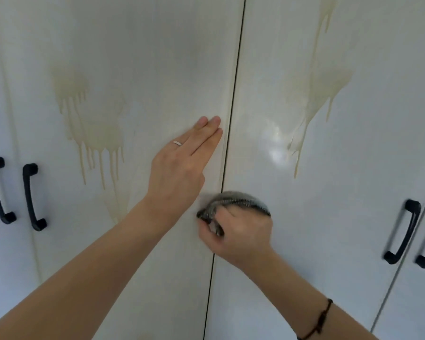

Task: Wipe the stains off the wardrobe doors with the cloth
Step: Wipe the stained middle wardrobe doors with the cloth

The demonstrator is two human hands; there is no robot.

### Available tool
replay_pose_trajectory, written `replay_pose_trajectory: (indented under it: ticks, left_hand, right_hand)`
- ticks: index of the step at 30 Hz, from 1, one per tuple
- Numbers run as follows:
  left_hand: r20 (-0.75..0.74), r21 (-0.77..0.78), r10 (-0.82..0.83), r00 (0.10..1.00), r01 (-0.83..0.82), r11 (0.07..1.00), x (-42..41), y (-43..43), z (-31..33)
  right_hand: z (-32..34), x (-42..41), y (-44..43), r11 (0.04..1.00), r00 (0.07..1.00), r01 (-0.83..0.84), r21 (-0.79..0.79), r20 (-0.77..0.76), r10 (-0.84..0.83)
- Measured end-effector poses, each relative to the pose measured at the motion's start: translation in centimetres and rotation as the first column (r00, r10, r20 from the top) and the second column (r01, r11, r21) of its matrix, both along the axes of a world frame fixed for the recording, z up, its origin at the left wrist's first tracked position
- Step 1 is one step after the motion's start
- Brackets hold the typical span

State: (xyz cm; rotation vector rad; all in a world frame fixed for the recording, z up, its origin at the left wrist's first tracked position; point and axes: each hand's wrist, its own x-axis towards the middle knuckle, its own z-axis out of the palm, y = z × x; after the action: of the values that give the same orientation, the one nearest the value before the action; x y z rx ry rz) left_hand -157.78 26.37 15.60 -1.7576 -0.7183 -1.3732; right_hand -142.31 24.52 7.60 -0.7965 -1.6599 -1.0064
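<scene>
Leftward, yellowish drips (93,136) run down the glossy white left door (157,57), where the left hand (179,165) lies flat by the centre seam (236,77). The right hand (241,231) clutches the grey cloth (233,204) over that seam, below more streaks (314,94) staining the right door (378,143).

Black hardware, plus two small worn items.
Left handles (29,197) stand paired and upright; right handles (405,233) are blurred, one cut by the frame edge. Silver ring (177,143) mid-frame; dark cord bracelet (322,320) lower right.
</scene>
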Motion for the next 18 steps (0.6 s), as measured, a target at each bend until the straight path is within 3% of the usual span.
replay_pose_trajectory:
  ticks: [2, 4, 9, 11, 16, 18]
  left_hand:
    - [0.010, -0.016, -0.003, 1.000, 0.003, 1.000, -0.3, 0.0, 0.0]
    - [-0.007, -0.027, -0.008, 1.000, 0.008, 1.000, -0.4, -0.1, 0.0]
    - [0.077, -0.150, 0.026, 0.997, -0.014, 0.989, -0.4, -1.1, 0.9]
    - [0.053, -0.132, 0.030, 0.998, -0.023, 0.991, -0.5, -1.1, 0.9]
    - [-0.021, -0.114, 0.101, 0.995, -0.102, 0.988, -0.2, -1.6, 0.5]
    - [-0.043, -0.096, 0.133, 0.990, -0.136, 0.986, 0.2, -2.0, 0.9]
  right_hand:
    - [-1.2, 0.5, 0.3, 0.998, 0.995, 0.049, 0.038, 0.085, -0.052]
    - [2.6, 0.8, 1.1, 0.992, 0.987, 0.109, 0.068, 0.113, -0.116]
    - [13.7, -0.9, 2.0, 0.986, 0.988, 0.135, 0.098, -0.086, -0.127]
    - [11.7, -0.9, 2.0, 0.987, 0.990, 0.131, 0.088, -0.068, -0.125]
    - [-3.8, 0.0, 1.0, 0.997, 0.987, 0.068, -0.022, 0.149, -0.064]
    - [-4.3, 0.7, 1.1, 0.997, 0.979, 0.074, 0.003, 0.192, -0.073]
